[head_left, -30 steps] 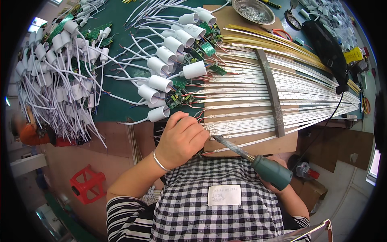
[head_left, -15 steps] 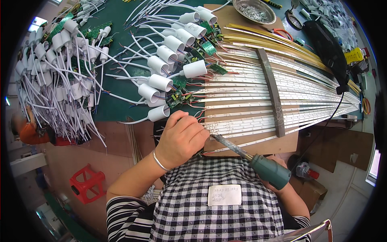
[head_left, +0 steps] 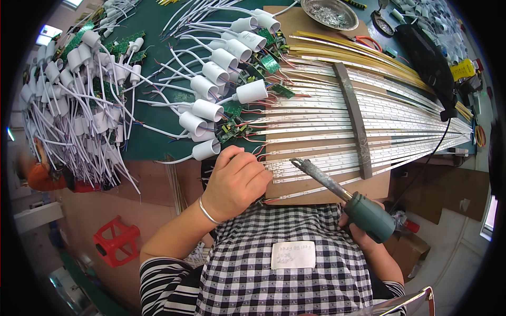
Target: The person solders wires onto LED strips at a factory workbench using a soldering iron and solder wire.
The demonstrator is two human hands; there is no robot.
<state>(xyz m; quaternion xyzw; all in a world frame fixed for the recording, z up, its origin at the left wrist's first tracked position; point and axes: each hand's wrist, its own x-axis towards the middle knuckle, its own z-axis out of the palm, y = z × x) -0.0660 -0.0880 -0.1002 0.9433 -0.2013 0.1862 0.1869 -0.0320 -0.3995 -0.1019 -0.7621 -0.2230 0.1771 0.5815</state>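
Observation:
My right hand (head_left: 360, 238) grips the green handle of a soldering iron (head_left: 372, 217). The iron's dark tip is above the white LED strips (head_left: 311, 138), to the right of my other hand. At the left ends of the nearest strips, my left hand (head_left: 238, 178) is closed with bent fingers; whatever its fingertips pinch is hidden. Red and black wires (head_left: 258, 148) show beside those fingers, running from small green circuit boards (head_left: 232, 129). White plastic lamp caps (head_left: 206, 149) with trailing white cables lie just beyond my left hand.
A dark bar (head_left: 354, 121) lies across the strips, which rest on brown cardboard (head_left: 375, 185). At the far side sits a metal bowl of scraps (head_left: 331, 16). More capped cables (head_left: 79, 105) are heaped at left, near another person's orange sleeve (head_left: 46, 178). A red stool (head_left: 117, 241) stands below.
The soldering iron has lifted off the strip ends by my left fingers and shifted to the right with my right hand. My left hand has stayed almost in place.

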